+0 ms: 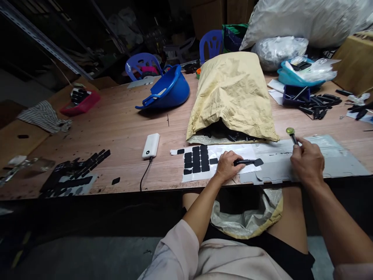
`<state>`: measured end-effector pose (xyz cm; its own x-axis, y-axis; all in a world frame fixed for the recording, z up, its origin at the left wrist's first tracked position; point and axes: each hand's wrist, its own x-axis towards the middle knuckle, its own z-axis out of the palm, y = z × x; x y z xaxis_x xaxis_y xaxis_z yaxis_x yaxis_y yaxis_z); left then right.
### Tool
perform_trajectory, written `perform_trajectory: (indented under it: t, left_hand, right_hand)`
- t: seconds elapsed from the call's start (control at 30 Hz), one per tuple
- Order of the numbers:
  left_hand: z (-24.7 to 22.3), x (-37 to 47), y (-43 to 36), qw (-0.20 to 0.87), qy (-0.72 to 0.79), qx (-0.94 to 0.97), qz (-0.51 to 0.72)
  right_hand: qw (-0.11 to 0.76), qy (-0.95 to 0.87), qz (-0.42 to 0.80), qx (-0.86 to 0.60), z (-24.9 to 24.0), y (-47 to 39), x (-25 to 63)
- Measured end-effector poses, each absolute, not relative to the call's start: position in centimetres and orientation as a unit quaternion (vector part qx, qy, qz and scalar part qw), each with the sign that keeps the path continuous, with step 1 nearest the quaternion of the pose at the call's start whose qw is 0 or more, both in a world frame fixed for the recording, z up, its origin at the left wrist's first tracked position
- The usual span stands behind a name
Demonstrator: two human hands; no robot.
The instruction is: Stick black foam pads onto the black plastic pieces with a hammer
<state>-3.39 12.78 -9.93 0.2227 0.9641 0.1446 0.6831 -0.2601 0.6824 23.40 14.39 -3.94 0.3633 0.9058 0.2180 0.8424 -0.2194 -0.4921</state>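
Observation:
My left hand (226,166) rests on a white sheet (233,149), its fingers closed on a slim black plastic piece (246,161). The piece's far end meets a rounded black square (258,162); whether they are joined I cannot tell. Rows of similar black squares (196,158) lie on the sheet to the left. Over the grey board (332,155), my right hand (308,161) is wrapped round a short tool with a round yellowish head (290,131), held tilted with the head up. Its lower handle is hidden in the fist.
A large yellow paper sack (233,89) of black pieces lies open behind the hands. Left of it are a blue basin (171,91) and a white power bank (151,146) with a cable. Black pieces (323,102) lie at right. An open bag (247,223) sits on the lap.

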Motion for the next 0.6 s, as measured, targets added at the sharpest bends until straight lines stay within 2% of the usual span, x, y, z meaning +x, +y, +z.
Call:
perform_trajectory:
  t: [0.13, 0.3, 0.6]
  left_hand:
    - [-10.0, -3.4, 12.8, 0.243, 0.561, 0.740, 0.279]
    - [-9.8, -3.2, 12.9, 0.256, 0.570, 0.728, 0.282]
    - [-9.5, -3.0, 13.0, 0.265, 0.583, 0.719, 0.270]
  right_hand:
    - [0.382, -0.648, 0.141, -0.643, -4.2, 9.4, 20.2]
    - [0.370, -0.698, 0.194, -0.582, -5.9, 5.5, 16.4]
    - [0.348, -0.711, 0.141, -0.594, -7.2, 5.2, 14.6]
